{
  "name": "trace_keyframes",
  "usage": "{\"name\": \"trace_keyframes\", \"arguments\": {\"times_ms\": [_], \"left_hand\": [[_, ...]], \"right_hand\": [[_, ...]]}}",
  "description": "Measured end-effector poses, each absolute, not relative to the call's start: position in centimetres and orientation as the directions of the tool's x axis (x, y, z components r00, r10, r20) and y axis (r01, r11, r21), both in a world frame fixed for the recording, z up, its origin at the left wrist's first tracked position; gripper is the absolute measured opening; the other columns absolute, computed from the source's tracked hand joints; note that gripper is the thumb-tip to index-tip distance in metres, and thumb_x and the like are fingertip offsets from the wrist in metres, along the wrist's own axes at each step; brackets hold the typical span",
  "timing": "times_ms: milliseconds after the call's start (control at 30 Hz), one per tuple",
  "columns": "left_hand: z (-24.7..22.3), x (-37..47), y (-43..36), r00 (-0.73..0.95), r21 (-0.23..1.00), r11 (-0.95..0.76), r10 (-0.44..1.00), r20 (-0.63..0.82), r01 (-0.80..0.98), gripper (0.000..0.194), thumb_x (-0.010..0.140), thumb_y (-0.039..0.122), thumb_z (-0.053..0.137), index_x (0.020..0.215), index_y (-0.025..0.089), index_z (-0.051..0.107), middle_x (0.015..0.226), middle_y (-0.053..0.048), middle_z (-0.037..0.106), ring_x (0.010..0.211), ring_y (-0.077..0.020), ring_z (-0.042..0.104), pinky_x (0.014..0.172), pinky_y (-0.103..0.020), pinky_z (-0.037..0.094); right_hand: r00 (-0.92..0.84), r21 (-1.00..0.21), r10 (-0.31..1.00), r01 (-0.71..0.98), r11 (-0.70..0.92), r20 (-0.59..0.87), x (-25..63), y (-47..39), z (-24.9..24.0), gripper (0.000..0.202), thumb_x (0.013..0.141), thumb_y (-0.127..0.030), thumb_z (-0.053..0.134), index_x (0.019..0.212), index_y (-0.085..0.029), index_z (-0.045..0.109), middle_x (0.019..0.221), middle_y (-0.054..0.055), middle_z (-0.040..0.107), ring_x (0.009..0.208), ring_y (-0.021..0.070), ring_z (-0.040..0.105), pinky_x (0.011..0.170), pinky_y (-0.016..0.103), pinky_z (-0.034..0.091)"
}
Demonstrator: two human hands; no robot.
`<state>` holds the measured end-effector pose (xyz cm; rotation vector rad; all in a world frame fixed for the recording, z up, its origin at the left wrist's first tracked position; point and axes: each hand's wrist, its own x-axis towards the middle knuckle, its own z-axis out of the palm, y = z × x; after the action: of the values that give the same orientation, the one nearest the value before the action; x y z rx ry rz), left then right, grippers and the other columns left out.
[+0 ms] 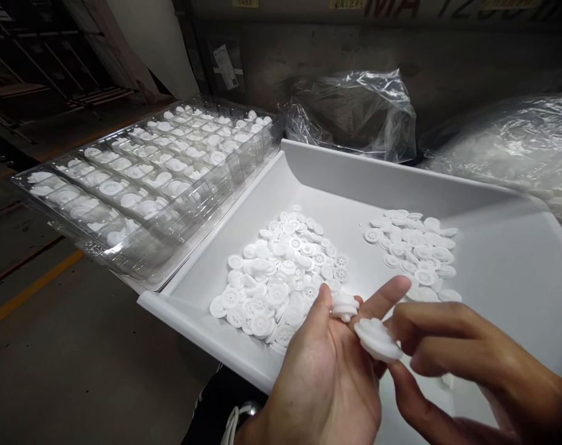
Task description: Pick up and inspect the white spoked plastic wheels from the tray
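Note:
My left hand [330, 377] is palm up over the near side of a light grey bin. Its thumb and fingers pinch a small white plastic wheel [344, 306] with a stepped rim. Close beside it, my right hand [466, 358] grips a second white plastic piece [378, 340], round and ridged, tilted between thumb and fingers. The two pieces are near each other; whether they touch is hard to tell. Behind my left hand lies a heap of white spoked wheels [281, 272]. A smaller pile of white discs [415, 244] lies beyond my right hand.
The grey bin [392, 179] has raised walls. To its left stands a clear compartment tray [170, 167] filled with white parts. Behind the bin are a clear plastic bag [359, 111] and a bulging bag of white pieces [517, 148]. A yellow floor line [31, 290] runs at left.

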<state>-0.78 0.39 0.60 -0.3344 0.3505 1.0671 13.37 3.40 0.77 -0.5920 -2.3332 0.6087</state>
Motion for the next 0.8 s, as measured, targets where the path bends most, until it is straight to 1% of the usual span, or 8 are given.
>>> {"name": "trace_keyframes", "arguments": {"times_ms": [67, 133, 233, 367, 467, 567, 700, 800], "left_hand": [[0.7, -0.8, 0.5, 0.422, -0.053, 0.447, 0.792, -0.442, -0.893, 0.067, 0.099, 0.05, 0.017, 0.117, 0.007, 0.066, 0.081, -0.006, 0.067, 0.074, -0.0094, 0.063, 0.082, -0.018, 0.043], [0.8, -0.7, 0.6, 0.398, -0.006, 0.436, 0.816, -0.419, -0.9, 0.066, 0.098, 0.053, 0.02, 0.123, 0.009, 0.062, 0.084, -0.008, 0.065, 0.077, -0.012, 0.062, 0.085, -0.021, 0.044], [0.8, -0.8, 0.6, 0.378, -0.005, 0.417, 0.818, -0.434, -0.909, 0.065, 0.097, 0.056, 0.023, 0.125, 0.011, 0.062, 0.083, -0.008, 0.064, 0.077, -0.0122, 0.062, 0.081, -0.022, 0.046], [1.0, -0.8, 0.8, 0.369, -0.025, 0.406, 0.801, -0.472, -0.914, 0.064, 0.097, 0.055, 0.023, 0.122, 0.011, 0.064, 0.085, -0.01, 0.067, 0.079, -0.0133, 0.065, 0.079, -0.022, 0.049], [1.2, -0.8, 1.0, 0.337, 0.002, 0.39, 0.799, -0.498, -0.921, 0.064, 0.097, 0.055, 0.025, 0.12, 0.01, 0.065, 0.089, -0.01, 0.069, 0.081, -0.014, 0.066, 0.083, -0.022, 0.049], [1.3, -0.8, 1.2, 0.325, 0.012, 0.381, 0.805, -0.497, -0.925, 0.064, 0.097, 0.055, 0.025, 0.12, 0.011, 0.065, 0.094, -0.011, 0.068, 0.084, -0.0131, 0.065, 0.086, -0.021, 0.048], [1.2, -0.9, 1.2, 0.355, -0.064, 0.371, 0.805, -0.475, -0.927, 0.064, 0.097, 0.055, 0.025, 0.119, 0.011, 0.065, 0.078, -0.007, 0.061, 0.066, -0.0084, 0.059, 0.072, -0.017, 0.049], [1.2, -0.9, 1.2, 0.345, -0.095, 0.342, 0.81, -0.474, -0.935, 0.062, 0.097, 0.053, 0.028, 0.121, 0.009, 0.064, 0.082, -0.008, 0.061, 0.071, -0.0084, 0.06, 0.072, -0.017, 0.048]], "right_hand": [[-0.655, -0.584, 0.582, 0.256, 0.771, 0.481, 13.4, 3.7, 0.8, 0.029, 0.083, 0.001, 0.054, 0.101, -0.021, 0.048, 0.097, 0.001, 0.052, 0.09, 0.0105, 0.057, 0.075, 0.019, 0.052], [-0.604, -0.641, 0.649, 0.278, 0.716, 0.463, 13.6, 3.6, 0.8, 0.026, 0.083, -0.001, 0.055, 0.096, -0.022, 0.047, 0.094, 0.002, 0.052, 0.085, 0.0116, 0.057, 0.064, 0.022, 0.051], [-0.553, -0.756, 0.746, 0.285, 0.589, 0.372, 13.8, 3.3, 0.8, 0.02, 0.085, -0.008, 0.057, 0.093, -0.023, 0.048, 0.091, 0.002, 0.052, 0.081, 0.0142, 0.056, 0.054, 0.024, 0.048], [-0.502, -0.849, 0.836, 0.322, 0.419, 0.222, 13.9, 3.6, 0.8, 0.014, 0.088, -0.018, 0.057, 0.091, -0.026, 0.046, 0.091, 0.0, 0.054, 0.085, 0.0151, 0.058, 0.061, 0.02, 0.051], [-0.535, -0.884, 0.829, 0.296, 0.363, 0.161, 14.2, 4.3, 0.5, 0.015, 0.091, -0.023, 0.058, 0.089, -0.027, 0.044, 0.088, -0.001, 0.055, 0.078, 0.0133, 0.057, 0.061, 0.018, 0.053], [-0.535, -0.887, 0.832, 0.299, 0.351, 0.149, 14.3, 4.4, 0.3, 0.017, 0.09, -0.024, 0.059, 0.089, -0.028, 0.043, 0.087, -0.002, 0.054, 0.075, 0.0128, 0.055, 0.059, 0.019, 0.052], [-0.477, -0.877, 0.867, 0.345, 0.335, 0.143, 13.6, 3.8, 0.5, 0.014, 0.088, -0.024, 0.058, 0.089, -0.029, 0.045, 0.089, -0.003, 0.053, 0.077, 0.0129, 0.055, 0.06, 0.021, 0.049], [-0.459, -0.894, 0.885, 0.362, 0.264, 0.076, 13.3, 3.7, 0.7, 0.014, 0.089, -0.027, 0.058, 0.089, -0.029, 0.044, 0.09, -0.004, 0.054, 0.074, 0.0119, 0.054, 0.06, 0.02, 0.048]]}}
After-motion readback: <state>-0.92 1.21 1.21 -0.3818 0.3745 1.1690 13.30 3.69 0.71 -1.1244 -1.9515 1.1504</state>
